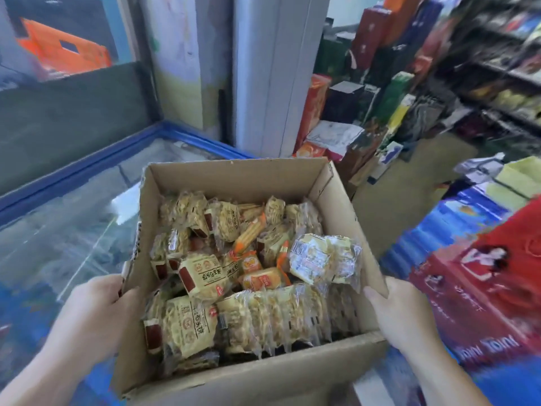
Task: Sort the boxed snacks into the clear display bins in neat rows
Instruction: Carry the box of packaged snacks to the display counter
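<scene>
1. Cardboard box (234, 177): open-topped, carried between the two hands, its near corners level with them. It seems to run longer away from the person than from hand to hand, though the wide lens may stretch it.
2. Left hand (96, 312): clasps the box's left wall near the near corner, thumb toward the rim. The fingers wrap the outside and are mostly hidden.
3. Right hand (401, 315): grasps the right wall, thumb tip on the rim. The remaining fingers are out of sight behind the cardboard.
4. Contents: yellow wrapped snack packets (202, 276) heaped loosely just ahead of the hands. A few orange packets (257, 278) lie mid-box, and a clear-wrapped pack (322, 262) leans on the wall just ahead of the right thumb.
5. Key relation: the snacks lie centred between the hands, neither hand nearer. Both are taken up by the carry, so no packet can be picked until the box is set down.
6. Surroundings: freezer lid (58, 230) beyond and below the left hand. A red carton (483, 288) sits outboard of the right hand.
7. Clear display bins: not in view, direction from the hands unknown. Judgement: sorting not yet begun, box in transport.
</scene>
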The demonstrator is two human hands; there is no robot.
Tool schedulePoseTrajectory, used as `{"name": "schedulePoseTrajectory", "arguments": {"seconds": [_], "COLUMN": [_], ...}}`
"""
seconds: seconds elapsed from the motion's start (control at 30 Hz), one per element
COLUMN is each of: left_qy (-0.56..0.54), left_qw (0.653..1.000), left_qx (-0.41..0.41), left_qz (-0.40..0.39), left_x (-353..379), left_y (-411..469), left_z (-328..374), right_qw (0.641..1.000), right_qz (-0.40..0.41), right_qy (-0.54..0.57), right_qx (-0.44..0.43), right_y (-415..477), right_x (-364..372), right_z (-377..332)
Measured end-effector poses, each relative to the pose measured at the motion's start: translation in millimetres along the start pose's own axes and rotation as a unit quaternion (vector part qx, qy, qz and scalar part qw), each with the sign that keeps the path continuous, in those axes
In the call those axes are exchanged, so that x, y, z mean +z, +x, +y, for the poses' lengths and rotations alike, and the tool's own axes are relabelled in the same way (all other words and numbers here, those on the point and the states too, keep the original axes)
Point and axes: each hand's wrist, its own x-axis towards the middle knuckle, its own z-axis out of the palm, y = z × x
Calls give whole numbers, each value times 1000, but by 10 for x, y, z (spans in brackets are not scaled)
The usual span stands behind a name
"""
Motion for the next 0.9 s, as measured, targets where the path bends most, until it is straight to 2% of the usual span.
{"name": "schedulePoseTrajectory", "arguments": {"seconds": [0.2, 0.4, 0.63, 0.9], "left_qy": [33, 57, 65, 107], "left_qw": [991, 969, 954, 946], "left_qx": [99, 186, 245, 264], "left_qz": [-80, -150, -160, -157], "left_x": [1014, 1913, 3260, 4637], "left_y": [1628, 2969, 3856, 4412], "left_z": [1161, 2589, 4145, 5873], "right_qw": [995, 979, 963, 955], "right_qz": [43, 71, 98, 111], "right_qy": [11, 4, 35, 16], "right_qx": [91, 191, 250, 274], "right_y": [1330, 2489, 3928, 5714], "right_x": [-25, -353, -489, -932], "right_z": [259, 424, 1169, 2101]}}
